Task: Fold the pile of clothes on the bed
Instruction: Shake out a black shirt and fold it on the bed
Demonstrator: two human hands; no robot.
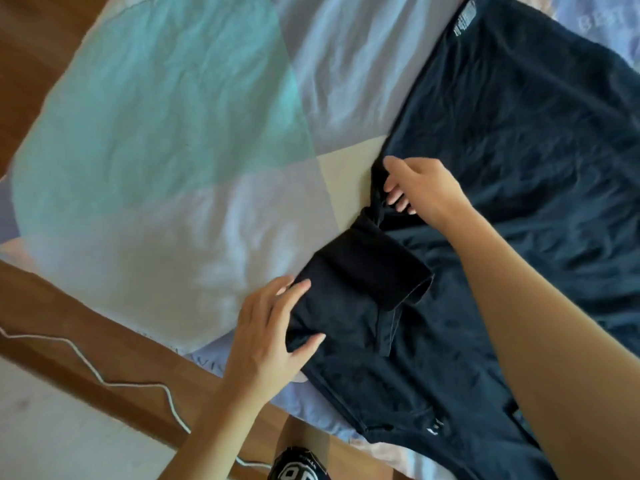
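A dark navy T-shirt lies spread on the bed, filling the right half of the view, with a grey label near its top edge. One sleeve is folded inward over the body. My left hand grips the shoulder fold at the shirt's left edge, thumb on top and fingers along the cloth. My right hand pinches the shirt's side edge higher up, fingers curled around a bunched bit of fabric.
The bedsheet has teal, lilac and cream patches and is wrinkled. A wooden bed frame runs along the lower left, with a white cable on the pale floor beside it. A black-and-white object shows at the bottom edge.
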